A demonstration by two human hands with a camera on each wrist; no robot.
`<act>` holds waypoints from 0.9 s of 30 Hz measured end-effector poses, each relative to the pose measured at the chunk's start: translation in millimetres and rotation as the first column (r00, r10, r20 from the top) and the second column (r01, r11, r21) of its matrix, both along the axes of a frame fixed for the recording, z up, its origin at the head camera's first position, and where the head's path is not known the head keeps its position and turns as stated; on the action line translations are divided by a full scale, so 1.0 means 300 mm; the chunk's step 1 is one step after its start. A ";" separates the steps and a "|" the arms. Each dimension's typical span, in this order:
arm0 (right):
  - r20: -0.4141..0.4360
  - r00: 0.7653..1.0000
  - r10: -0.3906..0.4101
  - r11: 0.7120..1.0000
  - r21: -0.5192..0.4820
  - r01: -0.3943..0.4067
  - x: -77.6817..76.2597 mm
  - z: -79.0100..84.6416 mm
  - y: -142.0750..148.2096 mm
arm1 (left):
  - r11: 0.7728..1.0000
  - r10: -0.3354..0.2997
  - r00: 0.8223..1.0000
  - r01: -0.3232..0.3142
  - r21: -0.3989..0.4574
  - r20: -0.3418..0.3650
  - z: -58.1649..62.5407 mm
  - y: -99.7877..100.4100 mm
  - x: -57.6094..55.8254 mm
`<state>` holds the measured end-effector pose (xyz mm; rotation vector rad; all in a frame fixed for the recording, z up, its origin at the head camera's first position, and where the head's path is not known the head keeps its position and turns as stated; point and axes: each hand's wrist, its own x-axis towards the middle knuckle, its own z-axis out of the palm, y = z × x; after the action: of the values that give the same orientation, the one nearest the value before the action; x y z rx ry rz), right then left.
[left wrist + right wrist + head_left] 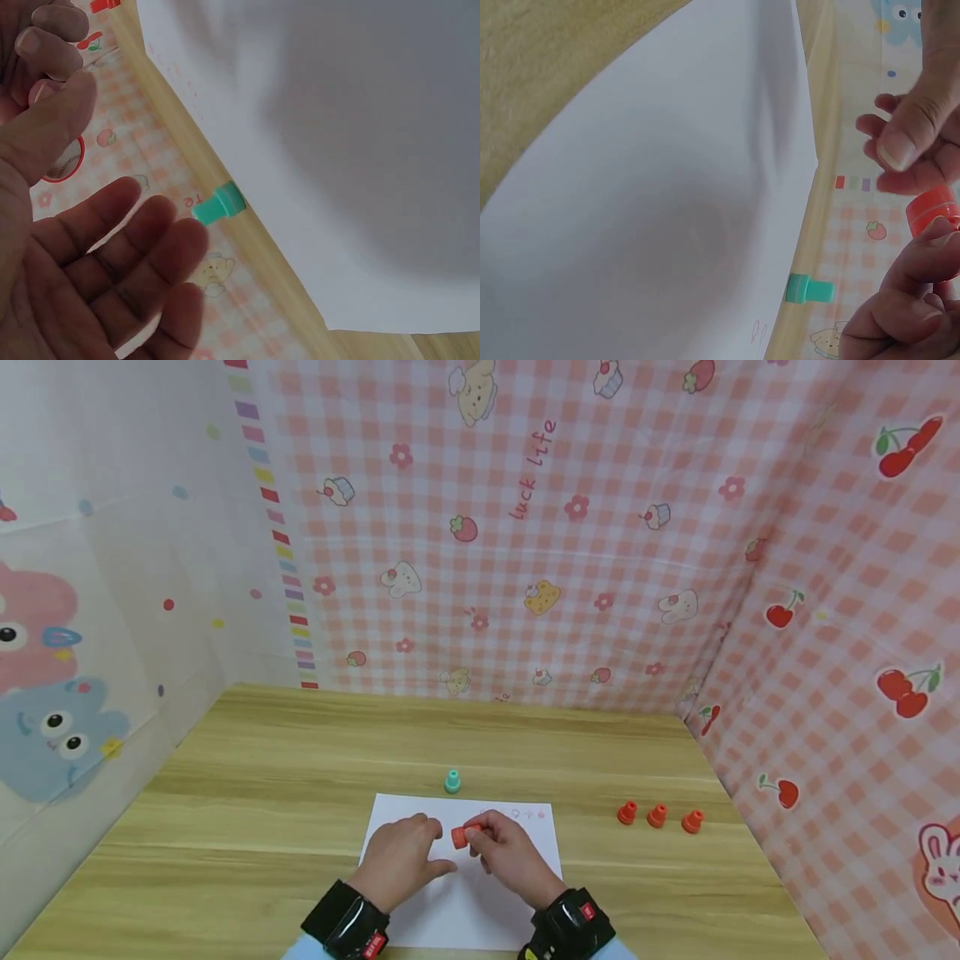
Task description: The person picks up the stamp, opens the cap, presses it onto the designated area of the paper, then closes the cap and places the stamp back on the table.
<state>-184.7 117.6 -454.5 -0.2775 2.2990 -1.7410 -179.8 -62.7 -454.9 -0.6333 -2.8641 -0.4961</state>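
Observation:
My right hand pinches a small red stamp over the white sheet of paper, its wide end pointing left. In the right wrist view the same red stamp shows between thumb and fingers, partly covered by them. Just left of it my left hand hovers with fingers and thumb spread apart and nothing between them. The left wrist view shows those fingers loosely bent. A teal stamp stands upright behind the paper's far edge. Small red and pink marks line the sheet's top right.
Three red stamps stand in a row on the wooden table, right of the paper. A pink checked cloth hangs behind the table, and printed cloth also borders the right side.

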 end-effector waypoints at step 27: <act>-0.383 0.920 0.085 0.743 0.640 0.198 -0.235 -0.008 0.052 | 0.988 0.073 0.966 -0.037 -0.147 0.246 0.007 0.003 0.016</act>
<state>-255.2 133.3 -456.9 -0.4378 3.0689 -0.7932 -175.0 -61.8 -453.0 -0.5455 -3.1701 -0.3921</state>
